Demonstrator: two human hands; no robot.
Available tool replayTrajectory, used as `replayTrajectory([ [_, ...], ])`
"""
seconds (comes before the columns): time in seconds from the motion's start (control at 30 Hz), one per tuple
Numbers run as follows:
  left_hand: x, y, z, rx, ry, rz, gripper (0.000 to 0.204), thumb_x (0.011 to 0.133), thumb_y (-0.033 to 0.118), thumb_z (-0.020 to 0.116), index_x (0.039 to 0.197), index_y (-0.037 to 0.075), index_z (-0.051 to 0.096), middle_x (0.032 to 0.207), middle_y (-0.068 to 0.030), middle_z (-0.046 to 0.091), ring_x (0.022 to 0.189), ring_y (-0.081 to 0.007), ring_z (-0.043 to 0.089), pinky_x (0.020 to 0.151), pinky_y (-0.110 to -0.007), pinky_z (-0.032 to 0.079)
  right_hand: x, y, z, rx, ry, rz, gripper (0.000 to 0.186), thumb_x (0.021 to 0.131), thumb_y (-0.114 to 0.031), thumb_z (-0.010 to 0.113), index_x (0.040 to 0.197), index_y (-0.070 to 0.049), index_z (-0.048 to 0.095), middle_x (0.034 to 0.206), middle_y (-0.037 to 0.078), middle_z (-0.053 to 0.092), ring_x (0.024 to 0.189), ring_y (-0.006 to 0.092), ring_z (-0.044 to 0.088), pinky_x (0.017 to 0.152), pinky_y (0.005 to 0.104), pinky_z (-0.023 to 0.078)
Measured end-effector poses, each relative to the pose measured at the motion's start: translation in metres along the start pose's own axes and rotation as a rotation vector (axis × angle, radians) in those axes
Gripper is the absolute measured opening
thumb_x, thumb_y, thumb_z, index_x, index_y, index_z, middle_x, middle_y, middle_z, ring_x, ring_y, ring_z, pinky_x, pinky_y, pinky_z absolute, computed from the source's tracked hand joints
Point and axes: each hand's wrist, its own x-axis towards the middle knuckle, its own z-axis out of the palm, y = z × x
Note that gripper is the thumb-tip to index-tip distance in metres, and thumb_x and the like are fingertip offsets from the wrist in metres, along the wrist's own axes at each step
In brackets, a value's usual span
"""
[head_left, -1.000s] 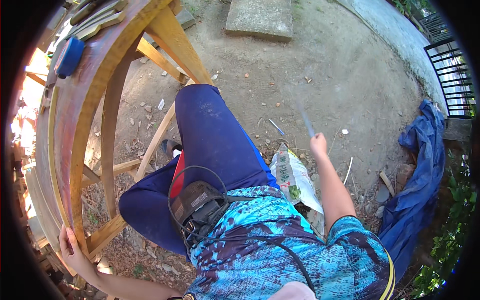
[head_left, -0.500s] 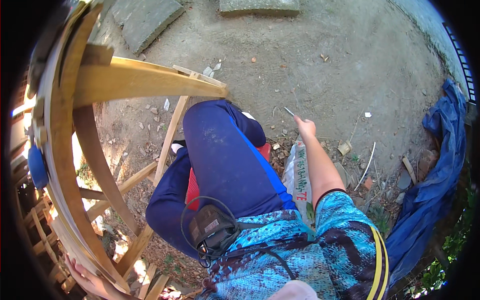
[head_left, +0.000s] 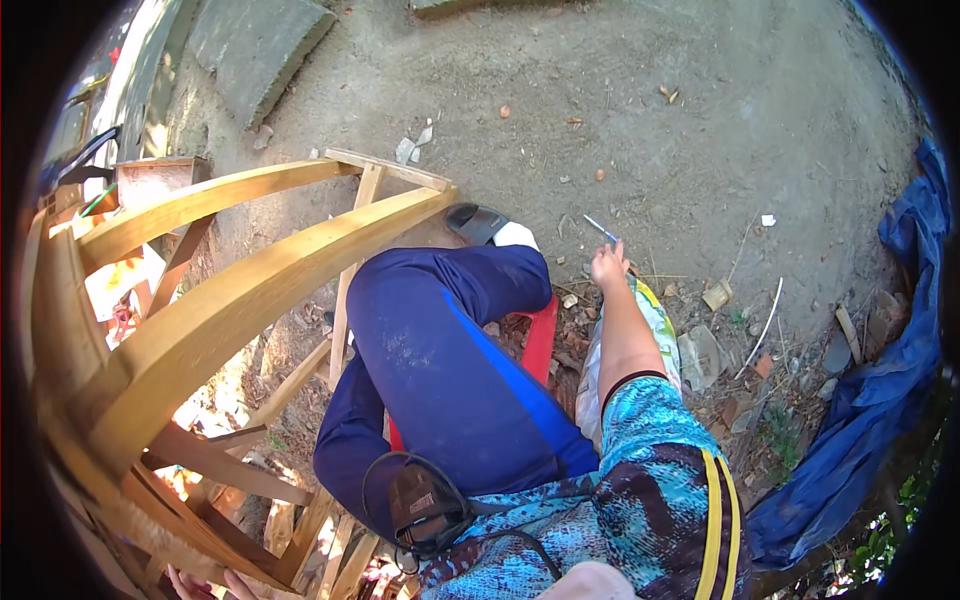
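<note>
Honestly, in the head view my main worry is the right hand (head_left: 610, 265) — it's out to the right of the wooden frame (head_left: 265, 290), fingers bunched at one end of a thin pen-like stick (head_left: 600, 229); I can't tell if that's pinched or just lying there; if the fingers only catch the tip, it could roll off into the litter. Left hand (head_left: 183, 585) is even harder to read: just fingertips by the frame's near edge, so no clue whether it's gripping or resting; too much weight on that edge might rock the frame — the soil looks lumpy — and a bump from the bent leg (head_left: 440, 370) right beside it could do the same.

As for the surface, it's bare dirt (head_left: 720, 150) beyond and right of the frame, messier with stones and dry leaves closer in; a concrete slab (head_left: 265, 60) lies past the frame's far end; right of the frame you get a red seat (head_left: 540, 335) under the person, then a pale sack (head_left: 664, 330) partly behind the forearm, then a crumpled blue tarp (head_left: 835, 460) furthest out; looks outdoors, with bright sun patches behind the frame.
</note>
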Motion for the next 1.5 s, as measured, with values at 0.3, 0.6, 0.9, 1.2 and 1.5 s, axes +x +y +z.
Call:
replayTrajectory([
  [0.3, -0.050, -0.044, -0.055, 0.441, -0.204, 0.045, 0.118, 0.079, 0.029, 0.094, 0.157, -0.012, 0.015, 0.146, -0.0371, 0.041, 0.133, -0.0491, 0.054, 0.105, -0.057, 0.055, 0.023, -0.016, 0.007, -0.021, -0.121, 0.093, 0.058, 0.110, -0.039, 0.038, 0.163, -0.018, 0.041, 0.178, 0.003, 0.010, 0.155, 0.0438, 0.025, 0.123, 0.0614, 0.033],
  [0.6, -0.010, -0.053, -0.016, 0.217, -0.275, -0.432, 0.116, 0.082, 0.036, 0.089, 0.162, -0.004, 0.015, 0.156, -0.0316, 0.035, 0.136, -0.0449, 0.051, 0.111, -0.060, 0.047, 0.068, 0.001, 0.011, -0.166, -0.127, 0.056, 0.059, 0.109, -0.036, 0.037, 0.160, -0.007, 0.043, 0.177, 0.013, 0.012, 0.158, 0.0429, 0.021, 0.125, 0.0575, 0.028],
  [0.9, -0.039, -0.060, -0.013, 0.164, -0.206, -0.413, 0.102, 0.088, 0.037, 0.083, 0.160, -0.004, 0.023, 0.149, -0.0286, 0.043, 0.133, -0.0400, 0.053, 0.110, -0.054, 0.046, 0.064, -0.013, 0.028, -0.171, -0.140, 0.106, 0.055, 0.106, -0.032, 0.045, 0.152, -0.003, 0.052, 0.172, 0.020, 0.022, 0.152, 0.0460, 0.029, 0.123, 0.0522, 0.029],
  [1.2, -0.067, -0.067, -0.023, 0.097, -0.045, -0.376, 0.088, 0.095, 0.038, 0.077, 0.158, -0.003, 0.032, 0.142, -0.0257, 0.052, 0.129, -0.0351, 0.056, 0.109, -0.047, 0.046, 0.047, 0.004, -0.001, 0.065, 0.183, -0.328, 0.047, 0.103, -0.022, 0.054, 0.145, 0.000, 0.057, 0.153, 0.019, 0.048, 0.133, 0.0375, 0.055, 0.113, 0.0437, 0.043],
  [1.5, 0.016, 0.038, 0.024, 0.035, -0.071, -0.119, 0.066, 0.081, 0.027, 0.091, 0.129, 0.003, 0.053, 0.109, -0.0129, 0.058, 0.094, -0.0259, 0.057, 0.078, -0.037, 0.047, -0.039, -0.175, -0.152, 0.828, 0.393, -0.700, 0.052, 0.111, -0.035, 0.046, 0.153, -0.006, 0.049, 0.150, 0.010, 0.049, 0.087, 0.0150, 0.062, 0.071, 0.0282, 0.051],
])
